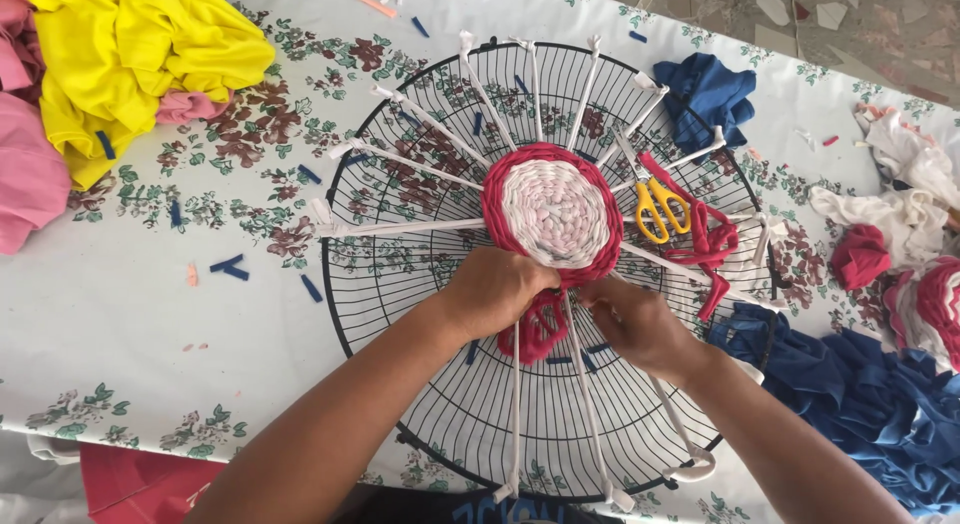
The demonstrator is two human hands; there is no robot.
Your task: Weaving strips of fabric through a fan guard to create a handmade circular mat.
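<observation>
Weaving: left hand (497,289) fingers pinch red strip (540,324) | right hand (632,319) fingers curl around white spoke (578,344) | woven disc (553,212) just beyond fingertips | wire grille (400,274) under fingers.

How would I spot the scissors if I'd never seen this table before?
Find the big round black wire grille on the flowered tablecloth, strung with white fabric strips. Right of its red and white woven disc, the scissors lie on the wires beside a tangle of red strip. Their bright yellow handles are unmistakable.
</observation>
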